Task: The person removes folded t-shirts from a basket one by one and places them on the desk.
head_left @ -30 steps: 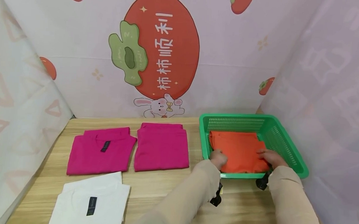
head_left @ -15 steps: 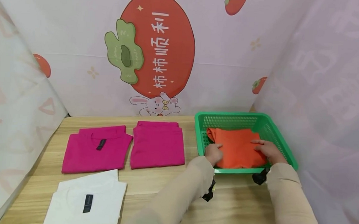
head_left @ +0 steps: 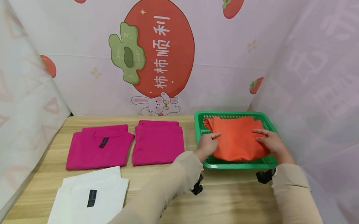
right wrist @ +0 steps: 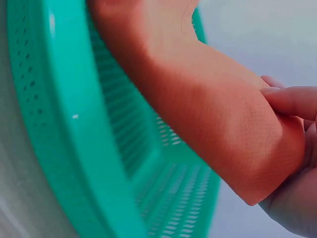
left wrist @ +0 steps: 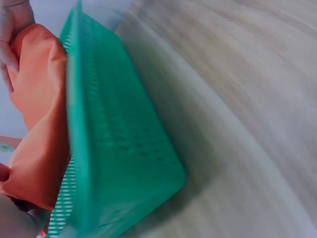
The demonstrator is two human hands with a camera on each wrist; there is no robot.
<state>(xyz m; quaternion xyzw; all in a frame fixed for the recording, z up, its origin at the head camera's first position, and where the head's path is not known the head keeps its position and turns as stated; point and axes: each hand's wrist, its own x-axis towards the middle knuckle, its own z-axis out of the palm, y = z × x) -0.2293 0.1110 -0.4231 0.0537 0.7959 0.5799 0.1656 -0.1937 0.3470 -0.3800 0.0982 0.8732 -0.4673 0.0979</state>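
Observation:
A folded orange garment (head_left: 236, 138) is held by both hands just above the green plastic basket (head_left: 231, 167), its front edge sagging. My left hand (head_left: 208, 145) grips its left side, the index finger lying along the cloth. On the opposite side, my right hand (head_left: 273, 144) grips the right edge. The right wrist view shows the thumb on top of the cloth (right wrist: 213, 109) and the other fingers tucked beneath, with slatted basket wall below. In the left wrist view, the orange cloth (left wrist: 42, 99) rises past the basket rim.
Two folded magenta shirts (head_left: 99, 147) (head_left: 158, 144) lie to the left on the wooden table (head_left: 224, 199). A folded white shirt (head_left: 87, 201) with a black label lies at the front left. Printed cloth walls (head_left: 222, 87) close in the back and both sides.
Both hands have raised the orange garment from inside the basket to about its rim and a little toward the back. The shirts on the left stay put; the camera view shifted slightly.

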